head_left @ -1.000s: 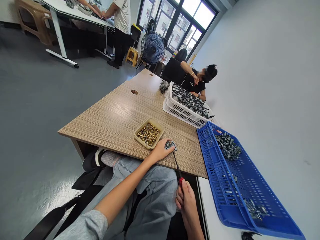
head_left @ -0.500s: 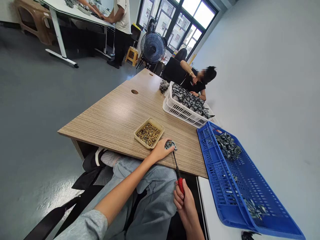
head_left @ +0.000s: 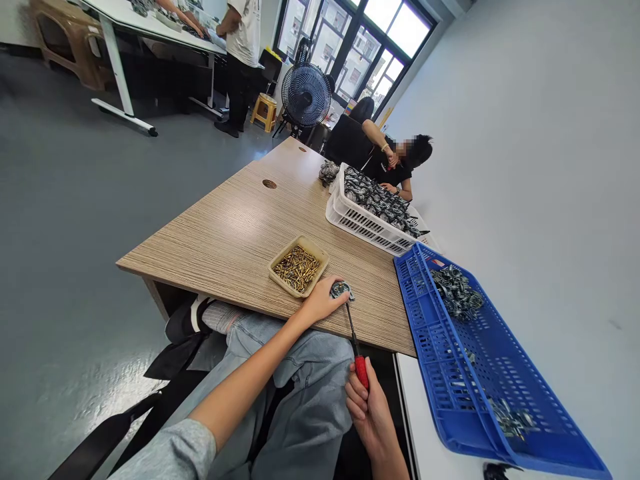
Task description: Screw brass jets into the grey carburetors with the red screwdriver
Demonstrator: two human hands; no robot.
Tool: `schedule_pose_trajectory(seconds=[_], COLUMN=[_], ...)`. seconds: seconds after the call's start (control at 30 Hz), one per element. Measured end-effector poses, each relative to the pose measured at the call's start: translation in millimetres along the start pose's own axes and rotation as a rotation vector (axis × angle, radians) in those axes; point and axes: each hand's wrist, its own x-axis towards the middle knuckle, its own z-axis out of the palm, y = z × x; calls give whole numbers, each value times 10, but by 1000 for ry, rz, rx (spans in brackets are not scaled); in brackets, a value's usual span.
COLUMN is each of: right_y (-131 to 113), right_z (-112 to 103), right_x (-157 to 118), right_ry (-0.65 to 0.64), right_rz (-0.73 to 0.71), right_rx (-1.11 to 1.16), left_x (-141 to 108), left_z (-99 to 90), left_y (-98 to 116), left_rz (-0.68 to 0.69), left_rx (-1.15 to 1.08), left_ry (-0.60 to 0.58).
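Left hand (head_left: 324, 302) pins a small metal part (head_left: 341, 289) near the table (head_left: 200, 253) edge, fingers clamped over it; right hand (head_left: 367, 410) grips a red screwdriver (head_left: 361, 371) tight, tip at the part. One slip, and that tip could stab those fingers!

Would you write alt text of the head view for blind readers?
A person's left hand steadies a small round metal part on a wood-grain table while the right hand holds a red-handled screwdriver to it. A tray of brass screws sits beside it, a blue crate of metal parts lies right, and a co-worker sits beyond a white crate.
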Motion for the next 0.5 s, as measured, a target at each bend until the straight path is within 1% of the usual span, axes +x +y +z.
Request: schedule_pose_trajectory(seconds=[0.17,0.27,0.4,0.5], right_y=[19,23,10,1], right_z=[14,48,98,97], right_x=[13,3,-36,-47], right_ry=[23,61,143,191], right_rz=[-35,-71,-159,-221], right_rx=[-31,-66,-175,-282], left_x=[2,2,3,5], left_z=[2,7,13,18], left_y=[-6,-12,-17,-22], left_rz=[1,1,-12,-20], left_rx=[3,9,22,27], left_ry=[3,1,-6,-7])
